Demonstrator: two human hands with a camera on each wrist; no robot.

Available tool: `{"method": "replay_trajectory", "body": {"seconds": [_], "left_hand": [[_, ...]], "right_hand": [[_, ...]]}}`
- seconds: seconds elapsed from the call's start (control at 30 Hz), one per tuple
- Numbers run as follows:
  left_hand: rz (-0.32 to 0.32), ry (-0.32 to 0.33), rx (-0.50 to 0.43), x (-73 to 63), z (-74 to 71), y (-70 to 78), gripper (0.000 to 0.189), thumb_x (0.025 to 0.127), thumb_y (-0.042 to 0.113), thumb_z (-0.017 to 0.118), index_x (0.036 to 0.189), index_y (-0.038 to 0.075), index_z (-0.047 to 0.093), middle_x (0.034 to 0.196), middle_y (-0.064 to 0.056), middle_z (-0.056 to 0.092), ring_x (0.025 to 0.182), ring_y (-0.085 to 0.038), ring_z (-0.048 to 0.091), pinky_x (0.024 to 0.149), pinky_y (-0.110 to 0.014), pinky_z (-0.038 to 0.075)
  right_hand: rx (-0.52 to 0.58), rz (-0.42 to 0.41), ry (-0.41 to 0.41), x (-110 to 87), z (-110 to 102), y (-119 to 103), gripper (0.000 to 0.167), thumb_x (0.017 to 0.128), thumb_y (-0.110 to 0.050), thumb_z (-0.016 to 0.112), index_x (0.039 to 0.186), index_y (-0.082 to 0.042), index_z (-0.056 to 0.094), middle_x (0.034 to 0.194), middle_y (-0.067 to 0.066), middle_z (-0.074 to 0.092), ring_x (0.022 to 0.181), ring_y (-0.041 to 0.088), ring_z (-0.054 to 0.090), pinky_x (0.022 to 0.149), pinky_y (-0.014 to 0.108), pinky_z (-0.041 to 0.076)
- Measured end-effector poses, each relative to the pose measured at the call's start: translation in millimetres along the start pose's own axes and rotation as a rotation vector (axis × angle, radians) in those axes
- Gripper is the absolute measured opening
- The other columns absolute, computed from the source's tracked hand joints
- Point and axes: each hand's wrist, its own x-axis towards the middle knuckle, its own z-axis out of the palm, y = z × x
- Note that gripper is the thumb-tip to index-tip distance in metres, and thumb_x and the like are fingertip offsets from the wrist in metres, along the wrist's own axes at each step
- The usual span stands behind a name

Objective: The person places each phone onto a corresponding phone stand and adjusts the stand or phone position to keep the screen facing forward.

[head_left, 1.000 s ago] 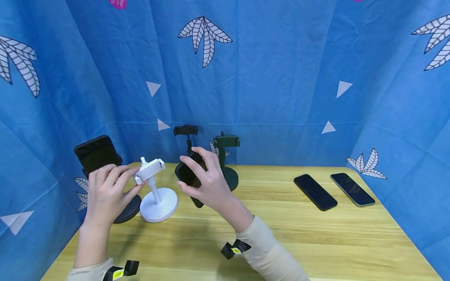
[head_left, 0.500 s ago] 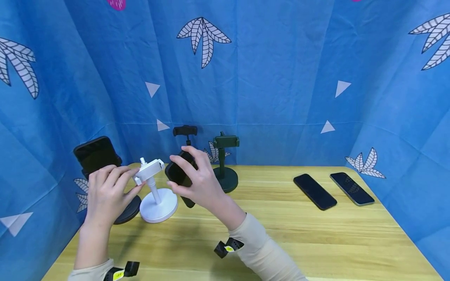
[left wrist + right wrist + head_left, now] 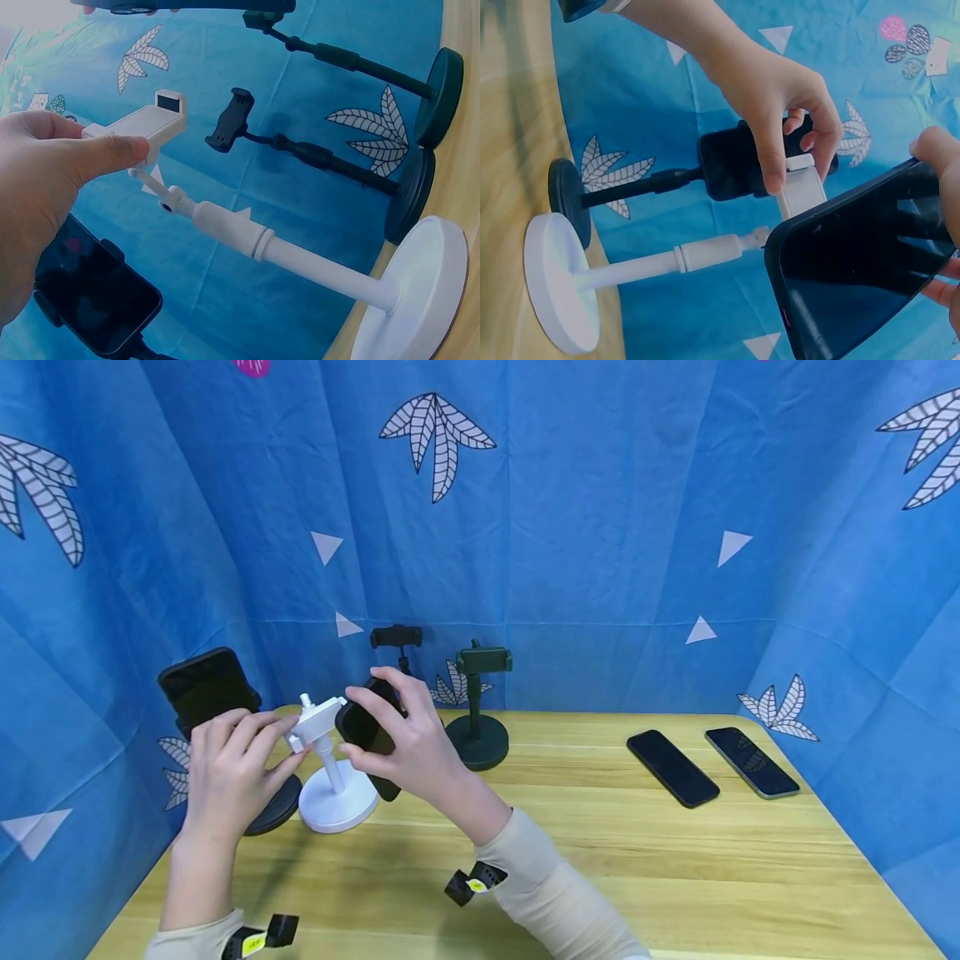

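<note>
My left hand point(image 3: 228, 772) pinches the clamp of a white phone stand point(image 3: 317, 722) by its left end, thumb and fingers on opposite sides in the left wrist view. The stand's round base point(image 3: 339, 800) rests on the table. My right hand point(image 3: 420, 743) holds a black smartphone point(image 3: 363, 727) by its edges, tilted, with the screen facing me. The phone's left edge is right at the clamp's free end in the head view. In the right wrist view, the phone point(image 3: 855, 262) overlaps part of the white clamp point(image 3: 802, 189).
To the left, a black stand carries another phone point(image 3: 208, 689). Behind the hands are a small black stand point(image 3: 396, 637) and a dark green stand point(image 3: 483, 662). Two phones lie at the right, one black point(image 3: 672, 768) and one with a light edge point(image 3: 752, 763). A blue curtain point(image 3: 600, 527) surrounds the table.
My right hand has carried the phone leftward, from near the green stand up to the white clamp. My left hand stays where it was on the clamp.
</note>
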Motion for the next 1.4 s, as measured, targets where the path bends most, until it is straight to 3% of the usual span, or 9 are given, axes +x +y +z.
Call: {"method": "replay_trajectory", "body": {"seconds": [0.5,0.93,1.2,1.4], "left_hand": [[0.010,0.014,-0.003,1.0,0.9,-0.8,0.065,0.097,0.059,0.042,0.106,0.001,0.071,0.100,-0.020,0.069,0.094,-0.039,0.052,0.077,-0.051,0.037],[0.015,0.025,-0.002,0.6,0.6,-0.7,0.065,0.097,0.058,0.042,0.105,0.001,0.071,0.098,-0.021,0.070,0.093,-0.039,0.053,0.076,-0.052,0.037],[0.029,0.044,-0.005,1.4,2.0,-1.0,0.064,0.097,0.057,0.044,0.104,0.000,0.071,0.096,-0.020,0.070,0.092,-0.040,0.053,0.075,-0.052,0.037],[0.042,0.056,-0.009,1.7,2.5,-1.8,0.060,0.097,0.054,0.048,0.102,-0.001,0.071,0.095,-0.020,0.070,0.090,-0.040,0.053,0.074,-0.052,0.036]], "right_hand": [[0.054,0.024,0.027,5.2,9,-3,0.059,0.076,-0.032,0.082,0.126,-0.010,0.058,0.135,0.018,0.048,0.125,0.029,0.049,0.100,0.028,0.049],[0.067,0.004,0.073,13.4,16,-6,0.060,0.075,-0.032,0.083,0.125,-0.009,0.060,0.134,0.019,0.049,0.123,0.028,0.050,0.096,0.028,0.049],[0.093,0.009,0.069,17.9,23,-8,0.061,0.075,-0.033,0.082,0.126,-0.010,0.058,0.134,0.020,0.049,0.125,0.028,0.049,0.104,0.027,0.045],[0.112,0.011,0.063,20.5,30,-9,0.060,0.075,-0.032,0.082,0.126,-0.010,0.058,0.135,0.019,0.048,0.125,0.028,0.049,0.102,0.026,0.045]]}}
